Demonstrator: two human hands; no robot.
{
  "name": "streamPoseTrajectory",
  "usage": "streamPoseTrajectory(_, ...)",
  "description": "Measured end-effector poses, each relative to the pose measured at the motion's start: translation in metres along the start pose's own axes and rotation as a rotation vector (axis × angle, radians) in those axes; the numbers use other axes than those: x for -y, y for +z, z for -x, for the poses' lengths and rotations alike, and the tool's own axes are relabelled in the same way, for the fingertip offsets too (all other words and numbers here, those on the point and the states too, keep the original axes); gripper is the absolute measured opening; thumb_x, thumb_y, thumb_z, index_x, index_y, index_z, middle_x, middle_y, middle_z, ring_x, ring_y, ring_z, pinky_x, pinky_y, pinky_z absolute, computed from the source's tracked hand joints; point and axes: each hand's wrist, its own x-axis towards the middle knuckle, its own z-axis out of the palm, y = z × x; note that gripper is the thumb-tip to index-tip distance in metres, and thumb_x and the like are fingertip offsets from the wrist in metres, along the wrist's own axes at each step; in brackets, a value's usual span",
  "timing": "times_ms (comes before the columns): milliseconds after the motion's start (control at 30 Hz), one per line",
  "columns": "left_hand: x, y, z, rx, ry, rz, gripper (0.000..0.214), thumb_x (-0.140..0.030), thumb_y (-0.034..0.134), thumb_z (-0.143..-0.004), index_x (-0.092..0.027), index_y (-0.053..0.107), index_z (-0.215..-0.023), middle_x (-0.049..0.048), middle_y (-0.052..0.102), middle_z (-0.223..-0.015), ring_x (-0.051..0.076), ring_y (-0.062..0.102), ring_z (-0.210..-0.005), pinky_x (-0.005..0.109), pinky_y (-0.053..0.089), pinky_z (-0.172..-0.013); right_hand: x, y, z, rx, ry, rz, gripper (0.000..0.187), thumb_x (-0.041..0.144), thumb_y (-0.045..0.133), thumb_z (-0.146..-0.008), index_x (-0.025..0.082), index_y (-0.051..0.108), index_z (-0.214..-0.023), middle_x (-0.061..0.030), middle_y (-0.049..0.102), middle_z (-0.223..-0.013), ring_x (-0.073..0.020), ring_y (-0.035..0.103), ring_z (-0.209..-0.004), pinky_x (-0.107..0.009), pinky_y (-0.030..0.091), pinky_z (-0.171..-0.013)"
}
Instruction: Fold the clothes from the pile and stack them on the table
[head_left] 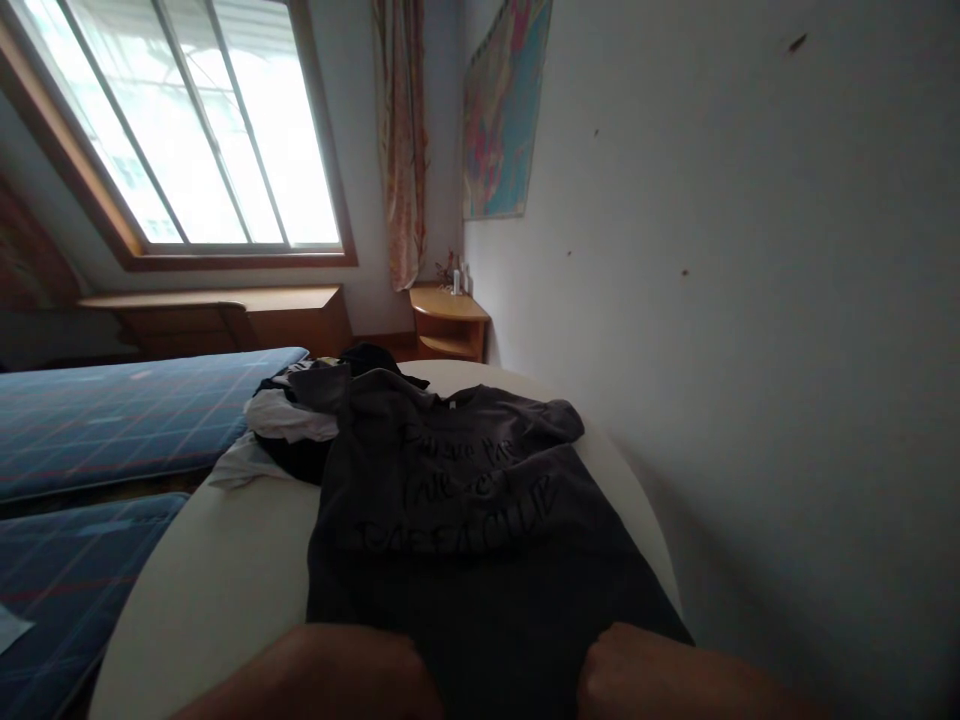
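Note:
A dark grey T-shirt (457,500) with black lettering lies spread flat on a white round table (225,580), its hem toward me. My left hand (375,670) rests at the shirt's lower left edge and my right hand (637,670) at its lower right edge. Only the backs of both hands and the forearms show at the bottom of the view; the fingers are hidden below the frame edge.
A heap of other clothes (300,420), white and black, sits on the table's far left. A white wall (750,350) runs close along the right. Blue plaid mattresses (112,420) lie at left. A wooden corner shelf (448,320) and a window (195,130) are beyond.

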Motion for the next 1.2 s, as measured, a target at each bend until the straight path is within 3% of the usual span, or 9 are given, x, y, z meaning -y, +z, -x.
streamPoseTrajectory(67, -0.002, -0.020, 0.008, -0.130, -0.071, -0.002, 0.018, -0.028, 0.066, -0.077, -0.029, 0.073, -0.094, -0.0025, 0.073, -0.077, 0.016, 0.066, -0.063, 0.023, 0.044, -0.054, 0.000, -0.002, -0.006, 0.024, -0.019, 0.011, 0.022, 0.007, 0.061, -0.074, 0.023, 0.064, -0.059, 0.0058, 0.062, -0.054, -0.0109, 0.051, -0.044, -0.024, 0.029, -0.044)
streamPoseTrajectory(167, 0.014, -0.049, 0.011, -0.527, -0.214, -0.184, 0.019, -0.029, 0.057, -0.084, -0.024, 0.070, -0.097, 0.0001, 0.072, -0.087, 0.016, 0.067, -0.075, 0.024, 0.047, -0.066, 0.002, -0.008, -0.011, -0.068, -0.071, 0.026, 0.015, 0.011, 0.063, -0.076, 0.024, 0.071, -0.078, 0.0029, 0.070, -0.071, -0.0138, 0.062, -0.059, -0.024, 0.037, -0.053)
streamPoseTrajectory(300, 0.065, -0.075, 0.008, -0.954, -0.387, -0.389, 0.021, -0.031, 0.047, -0.092, -0.022, 0.063, -0.104, 0.0057, 0.068, -0.110, 0.021, 0.066, -0.099, 0.033, 0.050, -0.087, 0.006, -0.012, -0.021, -0.287, -0.160, 0.110, 0.024, 0.015, 0.066, -0.078, 0.024, 0.069, -0.100, -0.0010, 0.073, -0.093, -0.0192, 0.068, -0.081, -0.028, 0.043, -0.067)
streamPoseTrajectory(400, 0.100, -0.083, 0.007, -1.128, -0.534, -0.504, 0.027, -0.031, 0.046, -0.093, -0.019, 0.059, -0.114, 0.0105, 0.058, -0.128, 0.025, 0.062, -0.111, 0.036, 0.050, -0.094, 0.005, -0.006, -0.035, -0.312, -0.217, 0.183, 0.013, 0.018, 0.066, -0.083, 0.023, 0.067, -0.095, 0.0001, 0.072, -0.090, -0.0180, 0.067, -0.079, -0.029, 0.042, -0.066)
streamPoseTrajectory(567, 0.123, -0.085, 0.006, -1.126, -0.784, -0.583, 0.041, -0.032, 0.042, -0.095, -0.014, 0.050, -0.131, 0.0173, 0.052, -0.131, 0.028, 0.066, -0.102, 0.038, 0.053, -0.085, 0.000, 0.006, -0.056, -0.201, -0.290, 0.261, 0.008, 0.018, 0.065, -0.087, 0.021, 0.064, -0.080, 0.0033, 0.070, -0.079, -0.0136, 0.064, -0.067, -0.027, 0.037, -0.055)
streamPoseTrajectory(833, 0.106, -0.101, 0.011, -0.978, -0.973, -0.524, 0.035, -0.041, 0.037, -0.098, -0.018, 0.055, -0.118, 0.0127, 0.068, -0.105, 0.030, 0.070, -0.084, 0.039, 0.052, -0.071, -0.006, 0.030, -0.091, 0.014, -0.300, 0.260, 0.021, 0.011, 0.066, -0.084, 0.019, 0.059, -0.066, 0.0050, 0.067, -0.066, -0.0093, 0.057, -0.054, -0.024, 0.030, -0.046)
streamPoseTrajectory(1000, 0.099, -0.129, 0.012, -1.295, -0.785, -0.690, 0.035, -0.032, 0.038, -0.097, -0.020, 0.056, -0.124, 0.0136, 0.058, -0.131, 0.031, 0.057, -0.117, 0.040, 0.050, -0.089, -0.007, -0.015, -0.108, -0.199, -0.532, 0.199, 0.002, 0.023, 0.066, -0.087, 0.022, 0.065, -0.088, 0.0040, 0.070, -0.085, -0.0113, 0.063, -0.074, -0.022, 0.038, -0.056)
streamPoseTrajectory(1100, 0.104, -0.143, 0.006, -1.375, -0.728, -0.803, 0.043, -0.028, 0.044, -0.094, -0.018, 0.052, -0.135, 0.0142, 0.041, -0.151, 0.034, 0.040, -0.134, 0.047, 0.038, -0.107, -0.025, -0.044, -0.122, -0.394, -0.403, 0.295, 0.010, 0.029, 0.060, -0.089, 0.020, 0.066, -0.090, -0.0007, 0.070, -0.086, -0.0157, 0.063, -0.076, -0.027, 0.042, -0.066)
streamPoseTrajectory(1200, 0.113, -0.152, -0.001, -1.383, -0.748, -0.795, 0.052, -0.028, 0.045, -0.093, -0.019, 0.045, -0.144, 0.0121, 0.038, -0.155, 0.033, 0.039, -0.134, 0.048, 0.036, -0.109, -0.061, -0.066, -0.135, -0.587, -0.173, 0.276, 0.014, 0.022, 0.054, -0.092, 0.019, 0.065, -0.101, -0.0044, 0.069, -0.095, -0.0179, 0.063, -0.085, -0.029, 0.045, -0.077)
